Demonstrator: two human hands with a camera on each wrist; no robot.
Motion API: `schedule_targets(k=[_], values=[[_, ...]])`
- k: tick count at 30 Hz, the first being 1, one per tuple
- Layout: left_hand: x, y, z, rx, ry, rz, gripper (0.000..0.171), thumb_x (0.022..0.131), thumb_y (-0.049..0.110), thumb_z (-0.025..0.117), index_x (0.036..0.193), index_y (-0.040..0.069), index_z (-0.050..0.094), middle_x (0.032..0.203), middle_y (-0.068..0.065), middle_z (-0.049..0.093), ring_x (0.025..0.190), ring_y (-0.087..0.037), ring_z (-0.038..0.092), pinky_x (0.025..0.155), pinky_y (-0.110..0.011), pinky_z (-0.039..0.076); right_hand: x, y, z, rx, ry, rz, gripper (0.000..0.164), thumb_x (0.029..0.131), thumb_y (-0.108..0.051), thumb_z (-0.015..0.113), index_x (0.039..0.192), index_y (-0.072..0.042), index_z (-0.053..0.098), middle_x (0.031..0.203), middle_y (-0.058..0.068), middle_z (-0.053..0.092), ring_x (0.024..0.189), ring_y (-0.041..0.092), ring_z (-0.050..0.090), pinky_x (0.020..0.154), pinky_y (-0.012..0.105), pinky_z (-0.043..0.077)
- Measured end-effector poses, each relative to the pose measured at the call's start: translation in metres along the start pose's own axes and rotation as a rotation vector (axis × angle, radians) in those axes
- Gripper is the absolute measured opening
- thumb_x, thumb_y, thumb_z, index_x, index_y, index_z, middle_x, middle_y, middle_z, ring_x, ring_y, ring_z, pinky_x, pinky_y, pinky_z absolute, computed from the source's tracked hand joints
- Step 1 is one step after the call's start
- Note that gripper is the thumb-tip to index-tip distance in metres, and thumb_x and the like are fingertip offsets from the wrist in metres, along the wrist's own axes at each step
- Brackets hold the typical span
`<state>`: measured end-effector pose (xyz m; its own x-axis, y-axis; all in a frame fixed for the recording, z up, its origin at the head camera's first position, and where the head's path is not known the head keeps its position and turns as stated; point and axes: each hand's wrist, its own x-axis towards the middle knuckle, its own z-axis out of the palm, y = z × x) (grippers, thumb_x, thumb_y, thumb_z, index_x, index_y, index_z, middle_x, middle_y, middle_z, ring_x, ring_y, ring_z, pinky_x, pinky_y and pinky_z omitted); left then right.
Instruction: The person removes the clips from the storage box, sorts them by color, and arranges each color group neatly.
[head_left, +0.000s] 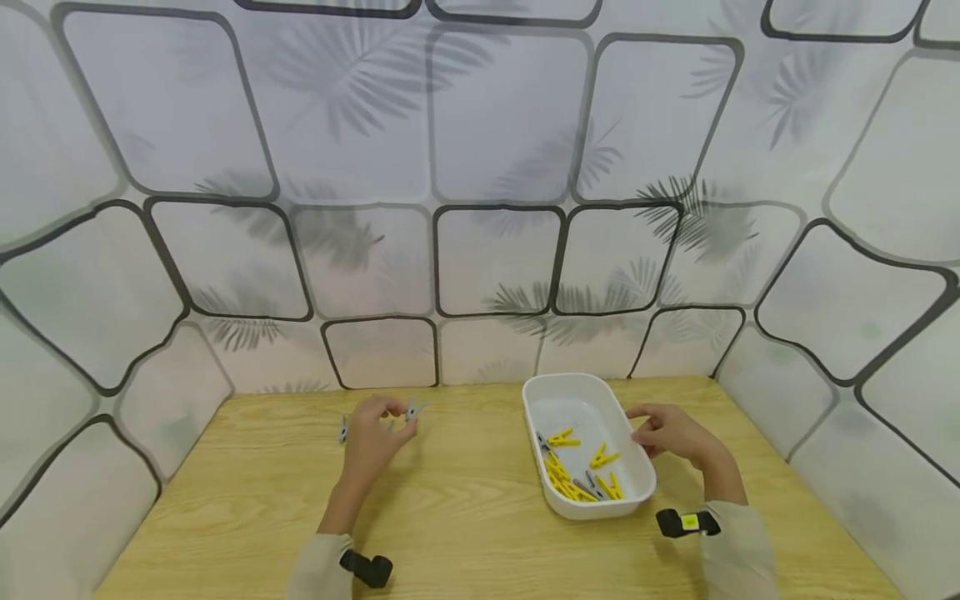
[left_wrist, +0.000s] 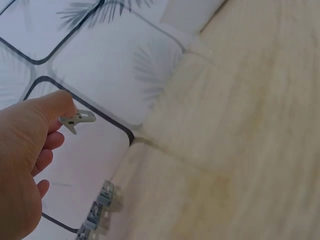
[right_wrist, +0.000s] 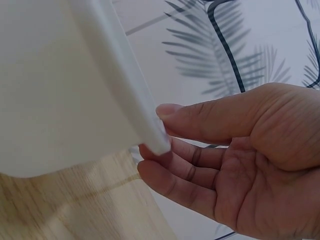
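My left hand pinches a grey clothespin between thumb and fingertips, over the left part of the table. The same clothespin sticks out past the fingertips in the left wrist view. Close by that hand, more grey clothespins stand in a row on the wood. My right hand holds the right rim of a white plastic basin; in the right wrist view the thumb lies at the rim and the fingers curl beneath it. Inside the basin lie several yellow clothespins and a few grey ones.
A light wood table spans the space between the hands. Behind it and along both sides rises a pale patterned cloth wall with leaf prints. One grey clothespin shows left of the left hand.
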<state>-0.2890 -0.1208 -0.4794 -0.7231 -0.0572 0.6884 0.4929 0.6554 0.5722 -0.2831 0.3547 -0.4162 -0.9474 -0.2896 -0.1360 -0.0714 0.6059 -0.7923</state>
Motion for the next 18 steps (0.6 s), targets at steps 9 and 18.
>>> schedule_targets(k=[9, 18], values=[[-0.011, -0.015, -0.001, 0.071, 0.004, 0.017, 0.020, 0.072, 0.003, 0.088, 0.082, 0.003, 0.071, 0.080, -0.012, 0.070, 0.077, -0.031, 0.061, 0.077, -0.044, 0.045, -0.001, 0.004, 0.000, 0.016, 0.000, -0.004, 0.049, 0.097, -0.004, 0.061, 0.139, 0.017, 0.046, 0.090, 0.014, 0.071, 0.077, 0.022, 0.069, 0.076, 0.048, 0.060], [-0.019, -0.020, 0.003, 0.097, -0.029, -0.083, 0.018, 0.075, 0.010, 0.088, 0.080, 0.006, 0.071, 0.079, -0.013, 0.069, 0.077, -0.033, 0.060, 0.097, -0.071, 0.038, 0.000, 0.003, 0.000, -0.007, -0.002, -0.005, 0.049, 0.097, -0.004, 0.061, 0.139, 0.017, 0.046, 0.091, 0.015, 0.071, 0.077, 0.022, 0.068, 0.076, 0.046, 0.060]])
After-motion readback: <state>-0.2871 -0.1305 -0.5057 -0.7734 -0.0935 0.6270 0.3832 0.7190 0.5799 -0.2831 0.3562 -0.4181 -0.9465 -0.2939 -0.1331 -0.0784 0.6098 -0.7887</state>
